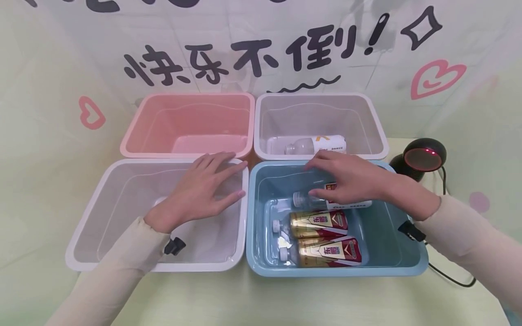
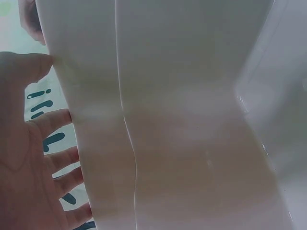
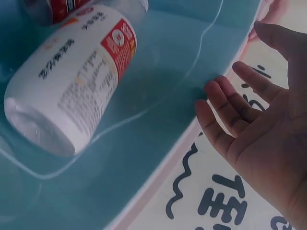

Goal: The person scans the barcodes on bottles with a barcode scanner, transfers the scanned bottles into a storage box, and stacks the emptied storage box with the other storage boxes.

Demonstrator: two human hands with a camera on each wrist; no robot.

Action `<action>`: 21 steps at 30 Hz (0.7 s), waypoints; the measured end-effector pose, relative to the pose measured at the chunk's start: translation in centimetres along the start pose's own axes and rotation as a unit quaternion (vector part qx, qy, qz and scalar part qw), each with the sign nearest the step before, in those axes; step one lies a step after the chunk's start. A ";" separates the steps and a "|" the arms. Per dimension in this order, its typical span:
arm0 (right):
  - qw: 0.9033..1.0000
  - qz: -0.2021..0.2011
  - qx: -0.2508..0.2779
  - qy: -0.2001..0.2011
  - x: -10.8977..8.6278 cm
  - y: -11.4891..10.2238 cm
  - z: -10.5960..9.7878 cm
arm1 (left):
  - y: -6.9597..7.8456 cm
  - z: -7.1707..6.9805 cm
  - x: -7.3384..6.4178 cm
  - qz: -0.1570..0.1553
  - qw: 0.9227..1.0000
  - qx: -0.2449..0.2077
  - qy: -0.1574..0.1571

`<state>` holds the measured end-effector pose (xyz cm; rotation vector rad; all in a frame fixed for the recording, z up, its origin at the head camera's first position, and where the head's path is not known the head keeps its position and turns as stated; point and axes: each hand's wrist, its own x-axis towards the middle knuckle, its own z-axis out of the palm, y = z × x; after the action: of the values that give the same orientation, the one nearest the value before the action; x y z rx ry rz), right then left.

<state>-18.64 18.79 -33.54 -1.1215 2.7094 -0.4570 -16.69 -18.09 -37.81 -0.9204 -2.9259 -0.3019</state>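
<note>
My left hand (image 1: 200, 190) is spread over the front left pale grey bin (image 1: 204, 266), its fingers extended toward the back and right rims and holding nothing. In the left wrist view, the fingertips overlap that bin's edge. My right hand (image 1: 346, 176) hovers over the blue bin (image 1: 338, 271) with its fingers loosely bent and nothing in them. Beneath it lies a bottle with a white and red label (image 3: 72, 72), partly hidden by the hand in the head view. Two gold and red labelled drink bottles, a rear one (image 1: 318, 224) and a front one (image 1: 330, 251), lie beside it.
Behind stand a pink bin (image 1: 195, 113) and a second pale grey bin (image 1: 318, 113), which contains a white-labelled bottle (image 1: 326, 144). A round black device with a red glow (image 1: 424, 156) and a cable stands at right. A printed sheet (image 1: 228, 27) hangs at the back.
</note>
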 end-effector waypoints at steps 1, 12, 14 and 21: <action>1.000 -0.001 0.002 -0.004 0.0 -0.1 0.2 | 0.0 0.0 0.0 0.000 1.000 0.000 0.001; 0.999 -0.039 0.011 -0.030 0.4 -0.8 3.4 | 0.1 0.0 0.1 -0.002 1.000 -0.006 -0.005; 0.998 -0.039 0.008 -0.043 0.6 -1.0 3.9 | 0.1 0.0 0.1 -0.004 1.000 -0.008 -0.008; 0.995 -0.033 0.019 -0.094 1.5 -2.0 5.6 | 0.0 -0.3 -0.1 -0.003 1.000 -0.009 -0.010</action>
<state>-16.81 15.18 -38.16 -1.1841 2.4992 -0.3900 -16.65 -18.18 -37.54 -0.9234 -2.9487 -0.3217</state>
